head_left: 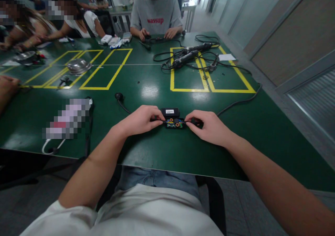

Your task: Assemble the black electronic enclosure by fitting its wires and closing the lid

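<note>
An opened black electronics case [175,125] lies on the green table before me, its circuit board with copper coils facing up. Just behind it rests a black ribbed cover [170,111] with a white label. My left hand [145,120] pinches the black cable at the case's left end. At the right end, my right hand [205,126] pinches the other black cable between thumb and fingers. From the left hand a cord [124,107] runs to a round black plug [118,96] on the table.
Yellow tape marks rectangles on the table [146,148]. Black electric screwdrivers [184,58] with looped cords lie at the far right. A metal bowl [79,66] and a blurred pinkish object [68,119] sit to the left. A co-worker [158,16] is seated opposite.
</note>
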Demonstrator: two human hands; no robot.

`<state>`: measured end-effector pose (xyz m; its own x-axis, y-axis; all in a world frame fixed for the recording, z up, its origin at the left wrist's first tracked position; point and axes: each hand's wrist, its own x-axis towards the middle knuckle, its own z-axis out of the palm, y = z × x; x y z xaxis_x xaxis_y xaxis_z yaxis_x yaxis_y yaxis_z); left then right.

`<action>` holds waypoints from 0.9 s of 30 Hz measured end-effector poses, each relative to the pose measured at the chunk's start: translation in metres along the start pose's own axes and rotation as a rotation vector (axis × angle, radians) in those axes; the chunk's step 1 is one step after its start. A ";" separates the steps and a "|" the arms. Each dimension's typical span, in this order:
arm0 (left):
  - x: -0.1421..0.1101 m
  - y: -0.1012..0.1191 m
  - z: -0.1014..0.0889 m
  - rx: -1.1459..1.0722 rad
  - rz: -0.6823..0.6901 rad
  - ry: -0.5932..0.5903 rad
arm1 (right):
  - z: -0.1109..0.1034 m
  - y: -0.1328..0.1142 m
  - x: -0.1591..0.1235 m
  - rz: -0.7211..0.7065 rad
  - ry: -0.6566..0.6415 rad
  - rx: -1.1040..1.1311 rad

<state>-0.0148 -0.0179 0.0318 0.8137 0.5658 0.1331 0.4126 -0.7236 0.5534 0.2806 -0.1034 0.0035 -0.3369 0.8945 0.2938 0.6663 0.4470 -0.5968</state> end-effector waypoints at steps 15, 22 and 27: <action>0.004 -0.003 0.008 0.101 0.050 0.099 | -0.004 0.004 0.000 -0.009 -0.014 -0.017; 0.019 -0.016 0.021 0.098 -0.060 0.114 | 0.000 0.007 0.000 0.043 0.036 -0.045; 0.022 -0.018 0.023 0.102 -0.105 0.150 | 0.001 0.012 0.001 0.049 0.060 -0.044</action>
<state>0.0053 -0.0013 0.0052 0.6972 0.6871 0.2044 0.5376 -0.6897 0.4851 0.2874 -0.0968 -0.0039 -0.2639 0.9133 0.3102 0.7099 0.4016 -0.5785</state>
